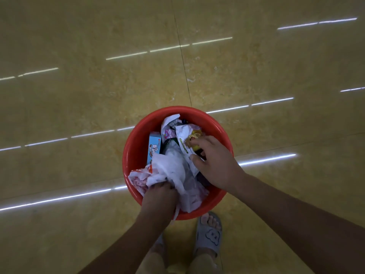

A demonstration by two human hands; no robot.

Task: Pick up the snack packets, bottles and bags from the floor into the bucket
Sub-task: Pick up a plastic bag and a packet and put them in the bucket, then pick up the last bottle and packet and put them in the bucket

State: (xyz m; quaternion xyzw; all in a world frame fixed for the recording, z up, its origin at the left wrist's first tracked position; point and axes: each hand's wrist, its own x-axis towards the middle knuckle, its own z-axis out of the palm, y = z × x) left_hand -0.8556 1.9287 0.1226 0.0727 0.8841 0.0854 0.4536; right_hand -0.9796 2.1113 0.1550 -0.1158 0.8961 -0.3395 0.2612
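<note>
Looking down from the head camera, I see both my hands in a red bucket [136, 147] on the floor [79, 95]. My left hand [160, 196] grips a white bag [167, 169], probably pressing it down. My right hand [213, 163] pinches a snack packet [185, 143]. A blue box [154, 147] and more wrappers fill the bucket. No litter shows on the floor.

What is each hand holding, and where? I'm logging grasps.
Left hand bunches the white plastic bag at its near end; right hand pinches a snack packet at its edge, over the bucket.
</note>
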